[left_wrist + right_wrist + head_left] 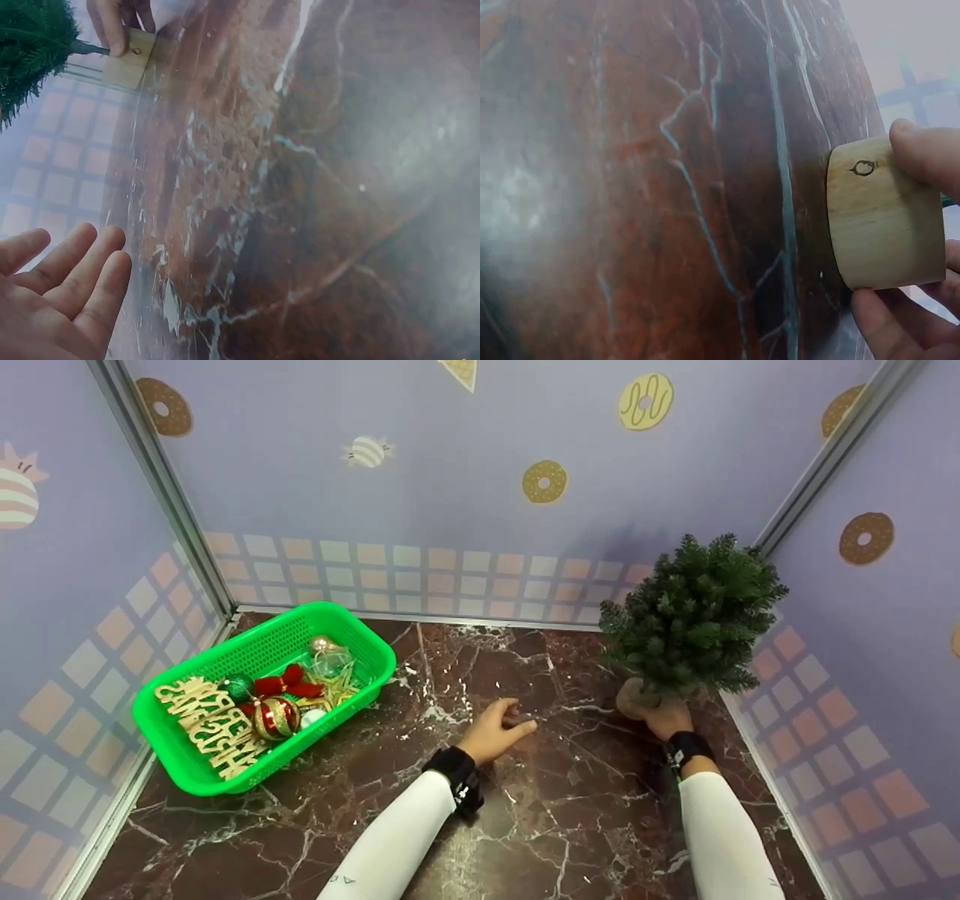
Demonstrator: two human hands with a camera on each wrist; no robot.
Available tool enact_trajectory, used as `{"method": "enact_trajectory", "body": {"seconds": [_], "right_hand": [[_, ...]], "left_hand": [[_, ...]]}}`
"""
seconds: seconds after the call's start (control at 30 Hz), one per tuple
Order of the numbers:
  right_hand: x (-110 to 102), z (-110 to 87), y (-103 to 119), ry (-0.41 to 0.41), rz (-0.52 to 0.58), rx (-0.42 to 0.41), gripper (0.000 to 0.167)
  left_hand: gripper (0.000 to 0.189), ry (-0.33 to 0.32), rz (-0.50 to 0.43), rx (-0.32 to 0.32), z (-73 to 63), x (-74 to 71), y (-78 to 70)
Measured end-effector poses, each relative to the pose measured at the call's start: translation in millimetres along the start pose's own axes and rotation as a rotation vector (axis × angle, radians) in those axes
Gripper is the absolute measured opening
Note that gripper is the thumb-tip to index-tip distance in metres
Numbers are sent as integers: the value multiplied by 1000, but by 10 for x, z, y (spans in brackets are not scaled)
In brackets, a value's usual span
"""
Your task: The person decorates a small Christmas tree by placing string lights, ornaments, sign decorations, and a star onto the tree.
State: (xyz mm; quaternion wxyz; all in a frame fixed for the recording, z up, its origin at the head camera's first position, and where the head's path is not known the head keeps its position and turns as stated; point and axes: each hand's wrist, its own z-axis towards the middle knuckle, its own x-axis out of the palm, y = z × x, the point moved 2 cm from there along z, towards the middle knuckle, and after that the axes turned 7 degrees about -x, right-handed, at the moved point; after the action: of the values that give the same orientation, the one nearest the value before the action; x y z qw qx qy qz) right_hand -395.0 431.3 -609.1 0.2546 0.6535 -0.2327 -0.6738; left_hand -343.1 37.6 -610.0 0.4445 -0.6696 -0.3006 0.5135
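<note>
A small artificial Christmas tree [697, 619] with dense green branches stands at the right of the table. My right hand [667, 718] grips its pale wooden base [885, 214], thumb on one side and fingers on the other. In the right wrist view the base shows a dark knot and sits on or just above the tabletop. My left hand [495, 733] hovers near the middle of the table, fingers relaxed and slightly bent, holding nothing. The left wrist view shows the fingers [86, 274] spread a little, apart from the tree.
A green plastic basket [384, 660] at the left holds a red bow [289, 682], a striped bauble [277, 718], a green bauble [238, 687], golden letter ornaments [206, 725] and other decorations. Patterned walls [465, 502] enclose the dark marbled table [480, 660] at the back and sides.
</note>
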Motion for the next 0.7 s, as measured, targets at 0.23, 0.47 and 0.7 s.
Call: {"method": "enact_trajectory", "body": {"seconds": [0.23,0.47,0.7], "right_hand": [[186,-26,110,-60,76,-73,55],[432,-19,381,-68,142,-189,61],[688,-62,654,-24,93,-215,74]], "left_hand": [[73,-23,-85,-14,5,-26,63],[73,-57,-199,-28,-29,-84,116],[72,-32,-217,-20,-54,-133,177]]}}
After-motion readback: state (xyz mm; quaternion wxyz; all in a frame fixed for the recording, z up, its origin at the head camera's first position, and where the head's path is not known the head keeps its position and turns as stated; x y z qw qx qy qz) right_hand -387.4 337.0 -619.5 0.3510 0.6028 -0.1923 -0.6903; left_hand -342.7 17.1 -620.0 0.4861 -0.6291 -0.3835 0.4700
